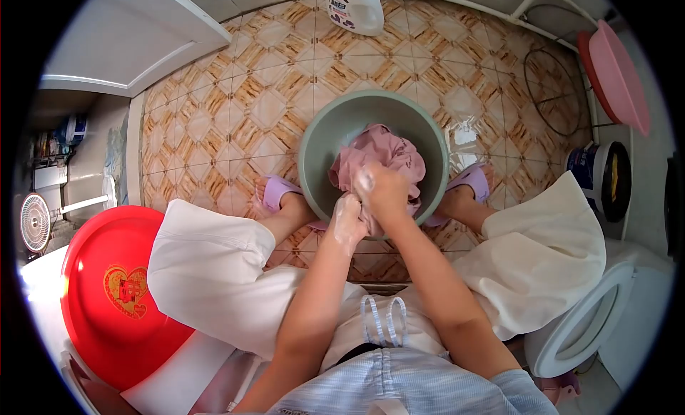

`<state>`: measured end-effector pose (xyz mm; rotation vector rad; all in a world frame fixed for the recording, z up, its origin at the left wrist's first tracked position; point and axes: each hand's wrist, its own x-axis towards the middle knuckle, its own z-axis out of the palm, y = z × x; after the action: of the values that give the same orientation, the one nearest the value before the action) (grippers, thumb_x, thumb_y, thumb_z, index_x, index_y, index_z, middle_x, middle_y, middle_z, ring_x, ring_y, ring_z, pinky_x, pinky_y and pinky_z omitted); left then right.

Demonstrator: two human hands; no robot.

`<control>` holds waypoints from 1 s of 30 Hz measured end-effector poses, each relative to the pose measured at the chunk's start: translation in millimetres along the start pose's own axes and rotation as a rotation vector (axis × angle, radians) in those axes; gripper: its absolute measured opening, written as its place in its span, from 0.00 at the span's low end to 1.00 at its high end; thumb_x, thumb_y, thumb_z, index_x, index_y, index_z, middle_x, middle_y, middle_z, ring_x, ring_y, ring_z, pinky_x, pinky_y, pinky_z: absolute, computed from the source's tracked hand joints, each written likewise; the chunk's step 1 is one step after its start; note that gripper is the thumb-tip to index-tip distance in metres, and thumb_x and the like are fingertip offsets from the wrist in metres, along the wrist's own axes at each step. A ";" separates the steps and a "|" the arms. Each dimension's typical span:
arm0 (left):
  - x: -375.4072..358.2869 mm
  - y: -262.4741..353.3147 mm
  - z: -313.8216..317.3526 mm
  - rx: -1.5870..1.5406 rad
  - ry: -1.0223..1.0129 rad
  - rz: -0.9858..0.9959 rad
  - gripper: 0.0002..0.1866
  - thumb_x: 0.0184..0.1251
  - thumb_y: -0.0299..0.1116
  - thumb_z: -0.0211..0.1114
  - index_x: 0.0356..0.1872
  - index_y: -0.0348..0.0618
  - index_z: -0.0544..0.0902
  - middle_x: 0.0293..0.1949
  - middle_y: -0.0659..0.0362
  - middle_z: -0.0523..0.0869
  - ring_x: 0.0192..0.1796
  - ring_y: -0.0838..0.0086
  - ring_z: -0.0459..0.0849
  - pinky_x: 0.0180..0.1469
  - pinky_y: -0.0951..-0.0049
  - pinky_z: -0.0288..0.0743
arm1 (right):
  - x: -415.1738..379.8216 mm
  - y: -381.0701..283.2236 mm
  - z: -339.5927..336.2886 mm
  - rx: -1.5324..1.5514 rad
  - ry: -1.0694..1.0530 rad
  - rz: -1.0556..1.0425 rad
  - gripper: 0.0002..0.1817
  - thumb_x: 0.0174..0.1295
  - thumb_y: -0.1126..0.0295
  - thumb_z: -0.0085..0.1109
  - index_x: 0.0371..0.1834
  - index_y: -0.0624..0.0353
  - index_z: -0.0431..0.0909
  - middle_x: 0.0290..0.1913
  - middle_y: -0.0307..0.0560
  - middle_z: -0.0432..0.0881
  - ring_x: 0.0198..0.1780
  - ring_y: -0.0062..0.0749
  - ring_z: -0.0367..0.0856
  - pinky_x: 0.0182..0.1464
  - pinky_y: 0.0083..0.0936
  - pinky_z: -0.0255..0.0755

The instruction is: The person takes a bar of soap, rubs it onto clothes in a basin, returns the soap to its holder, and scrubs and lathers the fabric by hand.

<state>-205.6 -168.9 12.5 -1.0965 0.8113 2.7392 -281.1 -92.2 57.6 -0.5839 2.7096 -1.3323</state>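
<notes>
Left hand: our soapy left hand [348,221] was closed in a fist on the near edge of the wet pink cloth garment [378,158]; the fingers were curled tight around a fold of it.
Right hand: our right hand [385,192] lay just beside the left one, touching it, also closed on the same garment, with white foam on the knuckles.
Garment: the pink garment lay bunched inside the round grey-green plastic basin [321,140]; most of it was beyond our fingers, toward the far wall, and only the near part was pressed under and between the two fists.
Basin: it stood on the brown patterned tile floor [235,115], between our two feet in lilac plastic slippers [275,192].
Around us: a round red plastic tray with a gold heart [107,294] was at our left, a pink plastic basin [621,73] leaned at the far right, and a white detergent bottle [354,8] stood beyond the basin.
</notes>
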 end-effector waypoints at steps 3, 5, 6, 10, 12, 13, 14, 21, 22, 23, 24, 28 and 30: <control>-11.3 14.9 45.3 -0.080 0.169 -0.079 0.17 0.66 0.25 0.49 0.55 0.33 0.71 0.52 0.50 0.77 0.50 0.65 0.81 0.55 0.65 0.75 | 14.6 7.5 -16.2 0.030 0.050 0.217 0.13 0.53 0.63 0.62 0.22 0.57 0.70 0.21 0.54 0.76 0.25 0.55 0.76 0.25 0.44 0.67; 1.6 7.5 23.9 -0.189 -0.017 -0.093 0.16 0.67 0.27 0.51 0.53 0.35 0.73 0.51 0.51 0.79 0.51 0.64 0.81 0.56 0.65 0.75 | -7.2 -18.2 -7.8 0.038 0.094 0.024 0.11 0.55 0.64 0.60 0.24 0.57 0.70 0.21 0.55 0.76 0.25 0.56 0.77 0.25 0.43 0.67; 0.7 11.0 30.2 -0.200 -0.005 -0.094 0.15 0.68 0.28 0.51 0.54 0.36 0.73 0.51 0.52 0.79 0.51 0.65 0.81 0.56 0.66 0.75 | -23.1 -32.1 -2.1 0.109 0.122 -0.101 0.11 0.55 0.65 0.60 0.25 0.57 0.70 0.21 0.55 0.76 0.25 0.56 0.77 0.26 0.42 0.68; -14.1 28.1 53.5 -0.239 0.064 -0.099 0.14 0.71 0.31 0.51 0.54 0.39 0.74 0.52 0.55 0.80 0.52 0.67 0.80 0.57 0.67 0.75 | -25.9 -28.3 3.1 0.065 0.010 -0.224 0.11 0.55 0.64 0.60 0.24 0.57 0.70 0.20 0.54 0.76 0.25 0.54 0.77 0.26 0.43 0.67; -7.3 23.8 47.0 -0.258 0.003 -0.129 0.14 0.73 0.32 0.51 0.55 0.40 0.75 0.53 0.57 0.80 0.53 0.69 0.80 0.57 0.68 0.75 | 0.0 -4.1 -6.8 -0.082 0.170 0.083 0.11 0.55 0.65 0.61 0.24 0.57 0.70 0.19 0.54 0.76 0.24 0.53 0.77 0.25 0.43 0.67; -2.6 14.6 39.7 -0.258 0.003 -0.132 0.14 0.73 0.32 0.51 0.55 0.40 0.75 0.53 0.57 0.80 0.53 0.69 0.80 0.57 0.68 0.75 | 1.4 1.6 -12.1 -0.084 0.170 0.086 0.11 0.55 0.65 0.61 0.24 0.57 0.70 0.19 0.54 0.76 0.24 0.53 0.77 0.25 0.43 0.67; -1.2 9.3 38.8 -0.305 -0.128 -0.089 0.14 0.73 0.33 0.52 0.54 0.40 0.75 0.52 0.57 0.80 0.53 0.69 0.80 0.57 0.69 0.74 | 2.5 5.2 -17.3 -0.031 0.166 0.196 0.11 0.55 0.65 0.60 0.24 0.58 0.70 0.19 0.54 0.75 0.24 0.53 0.76 0.25 0.43 0.66; -8.4 13.6 36.4 -0.251 -0.102 -0.036 0.14 0.73 0.34 0.52 0.55 0.42 0.74 0.54 0.59 0.79 0.55 0.73 0.78 0.58 0.75 0.73 | -16.9 -34.8 2.6 -0.008 0.057 -0.098 0.10 0.55 0.65 0.60 0.23 0.58 0.74 0.19 0.53 0.77 0.23 0.52 0.77 0.26 0.41 0.69; -7.2 12.2 30.3 -0.256 -0.131 -0.039 0.14 0.73 0.34 0.51 0.55 0.42 0.74 0.54 0.59 0.79 0.55 0.74 0.78 0.58 0.75 0.73 | -7.0 -23.4 5.1 -0.101 0.075 0.024 0.09 0.55 0.66 0.60 0.24 0.58 0.75 0.20 0.52 0.78 0.23 0.52 0.78 0.25 0.41 0.70; -5.9 11.4 26.0 -0.258 -0.162 -0.043 0.14 0.73 0.35 0.51 0.55 0.42 0.74 0.54 0.59 0.78 0.55 0.74 0.78 0.58 0.75 0.73 | 3.5 -13.6 -0.5 -0.097 0.077 0.023 0.09 0.55 0.66 0.60 0.24 0.58 0.75 0.20 0.52 0.78 0.23 0.52 0.78 0.25 0.41 0.70; -6.6 5.8 28.3 -0.283 -0.370 0.058 0.18 0.71 0.38 0.52 0.59 0.48 0.71 0.56 0.60 0.78 0.59 0.73 0.76 0.62 0.71 0.71 | 12.2 -1.7 -8.9 -0.077 0.066 0.180 0.09 0.55 0.66 0.61 0.24 0.58 0.75 0.21 0.54 0.78 0.25 0.53 0.78 0.27 0.41 0.69; 28.0 0.7 -6.7 -0.449 -0.732 -0.159 0.17 0.75 0.37 0.46 0.57 0.39 0.72 0.55 0.58 0.78 0.55 0.74 0.78 0.56 0.75 0.73 | -14.4 -23.4 -2.0 0.082 0.126 0.054 0.11 0.52 0.64 0.65 0.23 0.58 0.76 0.21 0.56 0.77 0.25 0.55 0.77 0.28 0.40 0.69; 27.4 1.8 -9.3 -0.339 -0.723 -0.022 0.17 0.75 0.38 0.46 0.56 0.40 0.73 0.54 0.58 0.78 0.54 0.73 0.78 0.57 0.74 0.73 | -29.0 -53.9 1.1 0.051 -0.016 -0.028 0.09 0.51 0.64 0.62 0.23 0.58 0.77 0.21 0.54 0.79 0.25 0.51 0.79 0.27 0.41 0.70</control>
<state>-220.7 -178.3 -10.5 -0.0738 0.2334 2.9687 -237.5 -112.3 95.6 -0.6275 2.6557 -1.3920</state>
